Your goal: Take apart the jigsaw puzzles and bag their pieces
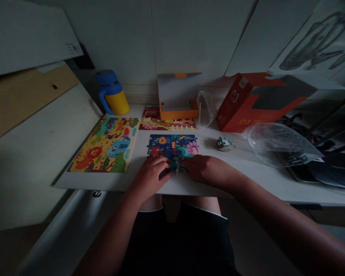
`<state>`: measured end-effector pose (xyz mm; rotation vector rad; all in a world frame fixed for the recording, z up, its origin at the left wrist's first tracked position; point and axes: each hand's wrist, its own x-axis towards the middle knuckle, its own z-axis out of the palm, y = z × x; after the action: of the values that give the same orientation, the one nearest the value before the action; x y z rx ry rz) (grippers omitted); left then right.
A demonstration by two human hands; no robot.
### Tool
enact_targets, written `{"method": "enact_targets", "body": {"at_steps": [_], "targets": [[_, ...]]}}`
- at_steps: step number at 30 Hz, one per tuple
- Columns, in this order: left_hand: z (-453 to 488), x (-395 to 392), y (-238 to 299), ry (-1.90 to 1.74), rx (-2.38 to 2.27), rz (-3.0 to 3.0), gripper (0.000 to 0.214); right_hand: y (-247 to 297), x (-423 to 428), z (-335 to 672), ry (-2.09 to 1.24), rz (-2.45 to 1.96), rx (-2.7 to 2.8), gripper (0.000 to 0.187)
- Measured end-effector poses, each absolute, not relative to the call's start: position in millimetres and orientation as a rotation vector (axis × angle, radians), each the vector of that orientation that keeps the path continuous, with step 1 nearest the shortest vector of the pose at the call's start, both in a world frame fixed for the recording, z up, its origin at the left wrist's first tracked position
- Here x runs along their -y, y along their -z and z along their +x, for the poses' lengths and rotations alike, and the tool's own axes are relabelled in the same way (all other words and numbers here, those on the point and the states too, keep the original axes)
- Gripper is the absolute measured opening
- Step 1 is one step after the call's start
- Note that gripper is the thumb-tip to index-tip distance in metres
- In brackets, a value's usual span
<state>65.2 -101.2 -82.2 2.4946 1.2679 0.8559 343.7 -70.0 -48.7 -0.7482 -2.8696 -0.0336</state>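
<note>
— What are your hands on?
— A dark-blue monster puzzle (172, 147), flat near the front edge of the white table (247, 174). Your fingers hide its lower rim.
— Around it?
— A yellow puzzle (106, 145) on the left and a red puzzle (163, 123) behind. A small stack of pieces (225, 143) and a plastic bag (276, 145) are on the right.
— Your hands?
— Your left hand (152, 173) and right hand (204, 168) lie palm-down, fingertips meeting. It's too dark to tell if either pinches a piece.

There are three puzzles (yellow puzzle (105, 145), red puzzle (161, 123), dark blue puzzle (172, 146)), two boxes (orange box (179, 114), red box (235, 111)), two plastic bags (small bag (207, 109), large bag (276, 145)), one bottle (115, 96), one heap of loose pieces (225, 144) and two hands (left hand (153, 171), right hand (205, 168)).
</note>
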Motion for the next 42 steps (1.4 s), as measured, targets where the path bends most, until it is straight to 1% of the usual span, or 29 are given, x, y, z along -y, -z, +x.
{"method": "enact_targets", "body": {"at_steps": [4,8,11,14,18,23,26,29,33,37,42], "targets": [[66,100,81,-0.86,-1.261,2.499,0.01,56,68,351,0.11,-0.709,2.826,0.033],[66,99,81,-0.844,-1.261,2.489,0.008,66,63,351,0.129,-0.826,2.662,0.04],[67,100,80,-0.85,-1.257,2.473,0.007,73,60,345,0.071,-0.875,2.575,0.035],[67,101,79,-0.844,-1.272,2.439,0.015,75,61,338,-0.03,-0.921,2.492,0.027],[66,104,75,-0.897,-1.285,2.336,0.029,71,71,326,-0.111,-1.021,2.306,0.029],[60,104,70,-0.922,-1.194,2.124,0.026,69,91,299,0.077,-0.986,2.342,0.031],[56,103,72,-0.909,-1.178,2.02,0.024,71,97,285,0.11,-0.943,2.442,0.031],[53,101,74,-0.908,-1.17,1.917,0.024,73,95,278,0.058,-0.902,2.476,0.036],[51,101,74,-0.895,-1.103,1.797,0.031,73,86,280,-0.013,-0.848,2.45,0.043],[50,101,74,-0.902,-1.138,1.741,0.038,70,81,285,-0.041,-0.863,2.349,0.037],[53,100,72,-0.893,-1.143,1.758,0.036,68,80,287,-0.247,-0.884,2.281,0.031]]}}
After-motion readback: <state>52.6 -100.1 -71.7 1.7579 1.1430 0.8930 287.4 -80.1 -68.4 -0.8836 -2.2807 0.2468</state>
